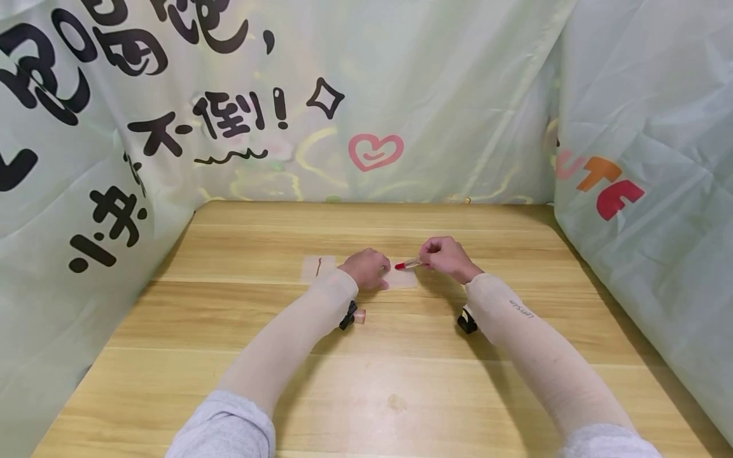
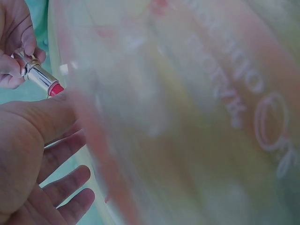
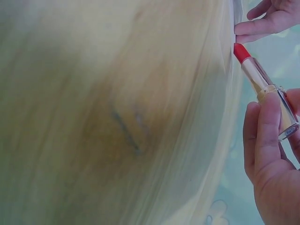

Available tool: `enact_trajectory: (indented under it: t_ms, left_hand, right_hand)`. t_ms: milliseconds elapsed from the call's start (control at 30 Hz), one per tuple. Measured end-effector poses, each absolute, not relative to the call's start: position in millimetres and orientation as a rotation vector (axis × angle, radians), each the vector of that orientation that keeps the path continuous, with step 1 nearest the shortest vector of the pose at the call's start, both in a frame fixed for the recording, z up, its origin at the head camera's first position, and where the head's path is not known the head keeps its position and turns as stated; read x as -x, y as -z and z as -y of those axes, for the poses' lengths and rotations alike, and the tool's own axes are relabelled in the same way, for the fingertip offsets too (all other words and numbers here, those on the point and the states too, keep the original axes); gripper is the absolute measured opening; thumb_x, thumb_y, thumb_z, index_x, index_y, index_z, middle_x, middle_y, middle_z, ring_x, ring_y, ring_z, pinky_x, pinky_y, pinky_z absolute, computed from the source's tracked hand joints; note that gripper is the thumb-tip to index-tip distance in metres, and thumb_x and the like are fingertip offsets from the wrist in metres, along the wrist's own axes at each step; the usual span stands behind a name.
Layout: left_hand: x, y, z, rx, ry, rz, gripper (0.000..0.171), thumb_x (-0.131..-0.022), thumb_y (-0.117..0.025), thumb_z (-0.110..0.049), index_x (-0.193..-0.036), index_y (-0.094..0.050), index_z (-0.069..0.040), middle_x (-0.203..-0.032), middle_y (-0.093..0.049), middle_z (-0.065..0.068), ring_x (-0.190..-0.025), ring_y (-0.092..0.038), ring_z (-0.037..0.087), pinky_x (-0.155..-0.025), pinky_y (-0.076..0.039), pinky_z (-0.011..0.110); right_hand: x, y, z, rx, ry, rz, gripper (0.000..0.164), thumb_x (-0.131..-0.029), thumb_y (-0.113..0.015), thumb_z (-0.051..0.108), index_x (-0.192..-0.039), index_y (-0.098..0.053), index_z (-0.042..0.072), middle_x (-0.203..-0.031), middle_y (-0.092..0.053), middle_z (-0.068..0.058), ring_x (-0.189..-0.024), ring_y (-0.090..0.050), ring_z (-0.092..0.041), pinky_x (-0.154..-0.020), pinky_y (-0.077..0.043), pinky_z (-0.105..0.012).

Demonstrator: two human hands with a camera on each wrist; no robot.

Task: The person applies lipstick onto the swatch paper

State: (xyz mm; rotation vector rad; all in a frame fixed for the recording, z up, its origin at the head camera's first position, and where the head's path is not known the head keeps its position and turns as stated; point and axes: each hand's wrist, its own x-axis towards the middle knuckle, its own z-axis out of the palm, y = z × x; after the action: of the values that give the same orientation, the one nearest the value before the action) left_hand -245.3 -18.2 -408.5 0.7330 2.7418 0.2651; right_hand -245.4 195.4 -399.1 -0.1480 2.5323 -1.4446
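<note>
My right hand pinches a lipstick by its clear and gold base. Its red tip points left, close over a small pale sheet of paper. The left hand rests at that sheet's left edge, fingers spread and fairly straight in the left wrist view. Whether the lipstick tip touches the paper I cannot tell. Left of the hand lies another pale sheet bearing a wavy red stroke.
A small pink object stands beside the left wrist, partly hidden by the black wrist camera. Pinkish blur with white lettering fills much of the left wrist view. A printed cloth borders the wooden table at back and sides.
</note>
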Motion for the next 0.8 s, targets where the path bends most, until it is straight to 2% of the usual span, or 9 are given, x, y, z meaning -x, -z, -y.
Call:
enact_trajectory:
  t_ms: [800]
  left_hand:
    - [242.8, 406.0, 18.6, -0.717, -0.270, -2.738, 0.048, -0.086, -0.074, -0.034, -0.128, -0.063, -0.013, -0.137, -0.056, 0.003, -0.127, -0.050, 0.023, -0.105, -0.041, 0.035]
  right_hand:
    - [245.5, 402.2, -199.0, 0.209, 1.390, -2.534, 0.009, -0.090, -0.059, 0.004, -0.091, -0.065, -0.003, -0.084, -0.064, -0.011, -0.077, -0.061, -0.027, -0.071, -0.054, -0.037]
